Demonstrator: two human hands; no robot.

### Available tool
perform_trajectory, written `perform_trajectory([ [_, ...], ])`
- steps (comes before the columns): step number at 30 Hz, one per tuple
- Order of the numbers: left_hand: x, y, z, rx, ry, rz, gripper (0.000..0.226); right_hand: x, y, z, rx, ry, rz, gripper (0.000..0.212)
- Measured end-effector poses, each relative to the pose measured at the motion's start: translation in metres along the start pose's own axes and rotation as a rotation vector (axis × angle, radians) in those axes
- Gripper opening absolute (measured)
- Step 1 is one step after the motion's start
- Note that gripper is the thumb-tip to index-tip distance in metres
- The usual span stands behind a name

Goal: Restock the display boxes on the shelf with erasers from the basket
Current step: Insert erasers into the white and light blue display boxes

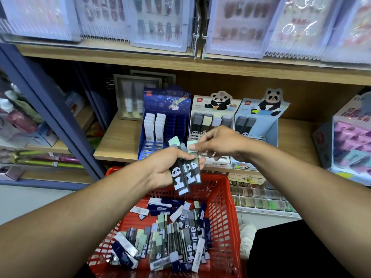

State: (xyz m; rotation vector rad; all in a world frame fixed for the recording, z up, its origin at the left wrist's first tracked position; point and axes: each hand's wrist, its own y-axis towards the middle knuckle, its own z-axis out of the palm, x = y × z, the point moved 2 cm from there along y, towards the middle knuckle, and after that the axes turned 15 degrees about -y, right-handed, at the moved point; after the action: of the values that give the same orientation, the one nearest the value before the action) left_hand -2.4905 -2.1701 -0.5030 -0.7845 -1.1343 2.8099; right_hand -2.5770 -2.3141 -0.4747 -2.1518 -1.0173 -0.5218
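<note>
My left hand (166, 167) grips a bunch of panda erasers (185, 173) above the red basket (224, 201). The thumb and fingers of my right hand (216, 143) pinch the top of one green-tipped eraser (192, 148) in that bunch. Many loose erasers (170, 237), panda and dark blue, lie in the basket. On the shelf behind stand three display boxes: a dark blue box (166, 109) with white erasers on its left side, a white panda box (216, 109) with several erasers, and a light blue panda box (261, 117) with two.
The wooden shelf (120, 137) carries a pink boxed product (349, 141) at the right and a framed item (132, 97) at the back left. A blue upright post (50, 109) stands at the left. Trays of small packets (261, 197) sit below, right of the basket.
</note>
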Motion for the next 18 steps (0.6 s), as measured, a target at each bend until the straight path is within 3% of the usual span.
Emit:
perform_trajectory([
  [4,0.003,0.006,0.001,-0.04,0.001,0.018,0.014,-0.013,0.004,-0.008,0.021,0.329,0.126,0.013],
  [8,0.007,0.015,-0.002,-0.146,-0.031,0.003,0.01,-0.048,0.006,-0.048,-0.365,0.513,0.194,0.02],
  [11,0.008,0.017,-0.002,-0.162,0.045,-0.013,0.02,-0.077,0.002,-0.077,-0.66,0.417,0.216,0.009],
  [13,0.009,0.017,-0.001,-0.159,0.081,-0.023,0.026,-0.098,0.003,-0.089,-0.793,0.335,0.222,0.024],
  [14,0.01,0.017,0.0,-0.152,0.094,-0.027,0.026,-0.105,0.002,-0.092,-0.854,0.155,0.247,0.025],
  [16,0.013,0.016,0.002,-0.128,0.093,-0.039,0.023,-0.116,0.002,-0.094,-0.852,-0.226,0.301,0.014],
  [18,0.014,0.015,0.004,-0.096,0.065,-0.053,0.017,-0.125,0.001,-0.092,-0.782,-0.363,0.313,0.015],
])
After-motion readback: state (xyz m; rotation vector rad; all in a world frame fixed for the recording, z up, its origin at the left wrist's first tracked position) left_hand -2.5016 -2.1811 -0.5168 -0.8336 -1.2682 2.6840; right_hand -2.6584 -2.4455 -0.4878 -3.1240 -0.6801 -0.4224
